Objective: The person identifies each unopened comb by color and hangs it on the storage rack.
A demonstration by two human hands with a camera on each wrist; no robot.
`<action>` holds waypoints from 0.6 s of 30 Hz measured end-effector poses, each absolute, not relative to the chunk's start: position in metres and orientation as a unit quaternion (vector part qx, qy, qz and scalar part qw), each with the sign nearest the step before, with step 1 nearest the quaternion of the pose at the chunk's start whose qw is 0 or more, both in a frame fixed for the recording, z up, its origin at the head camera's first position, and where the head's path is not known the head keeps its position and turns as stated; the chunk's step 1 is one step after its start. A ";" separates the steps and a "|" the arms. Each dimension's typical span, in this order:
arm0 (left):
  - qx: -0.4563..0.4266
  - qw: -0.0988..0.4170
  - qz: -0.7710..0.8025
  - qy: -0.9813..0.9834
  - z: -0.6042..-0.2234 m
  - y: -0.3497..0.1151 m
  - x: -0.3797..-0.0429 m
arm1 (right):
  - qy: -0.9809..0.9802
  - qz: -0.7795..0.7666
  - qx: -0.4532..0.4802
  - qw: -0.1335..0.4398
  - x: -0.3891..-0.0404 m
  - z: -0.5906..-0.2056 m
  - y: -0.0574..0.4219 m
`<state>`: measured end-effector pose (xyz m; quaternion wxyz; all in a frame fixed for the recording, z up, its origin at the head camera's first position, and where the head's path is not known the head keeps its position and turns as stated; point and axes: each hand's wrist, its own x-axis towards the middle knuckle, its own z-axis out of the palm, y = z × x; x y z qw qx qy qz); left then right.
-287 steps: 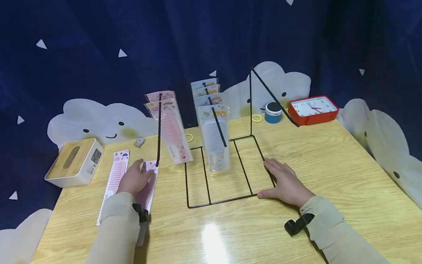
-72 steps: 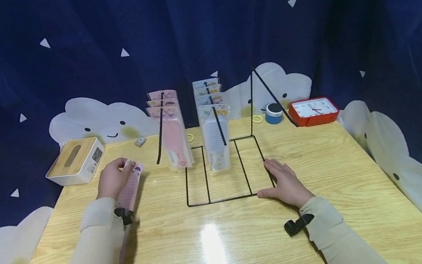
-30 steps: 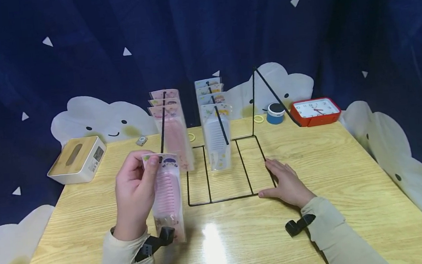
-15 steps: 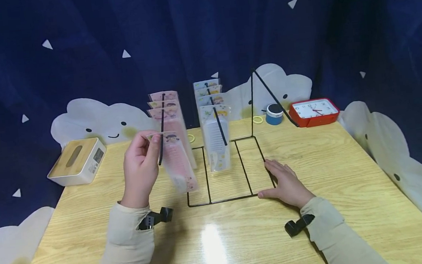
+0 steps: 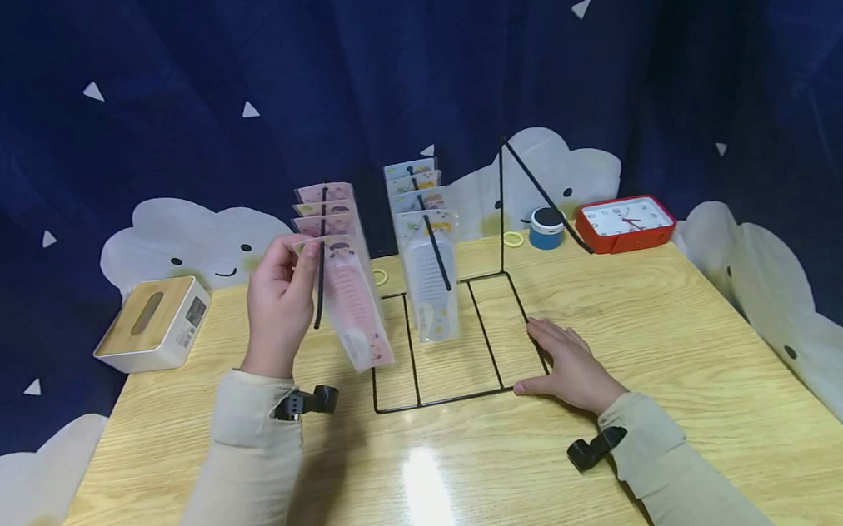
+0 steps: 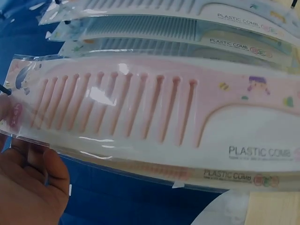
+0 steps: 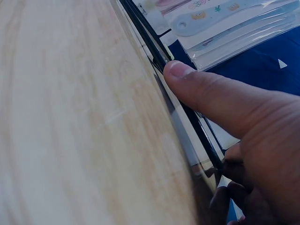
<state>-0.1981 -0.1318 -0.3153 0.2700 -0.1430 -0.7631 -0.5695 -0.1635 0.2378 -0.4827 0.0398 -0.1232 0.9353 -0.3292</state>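
In the head view my left hand pinches the top corner of a packaged pink comb. The left black hook runs through the top of this pack, behind which several more pink packs hang. Close up in the left wrist view, the pink comb lies across the frame with its wide teeth under clear film. Blue packaged combs hang on the middle hook. My right hand rests at the front right corner of the wire display rack, thumb on the front bar.
The rack's right hook carries no pack. A tissue box stands at the left. Behind the rack are a blue round speaker, a red clock and yellow rings. A dark curtain hangs behind the table.
My left hand picked up a pink comb pack from the table at the left, brought it to the left hook and slid it back along the hook. My right hand has stayed at the rack's corner.
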 end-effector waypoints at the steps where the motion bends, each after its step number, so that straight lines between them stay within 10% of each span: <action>1: -0.144 0.270 -0.569 -0.763 -0.315 -0.132 -0.199 | 0.935 -0.329 -0.123 0.040 -0.164 -0.483 0.238; 18: -0.142 0.251 -0.562 -0.775 -0.318 -0.135 -0.200 | 0.935 -0.331 -0.120 0.043 -0.163 -0.482 0.237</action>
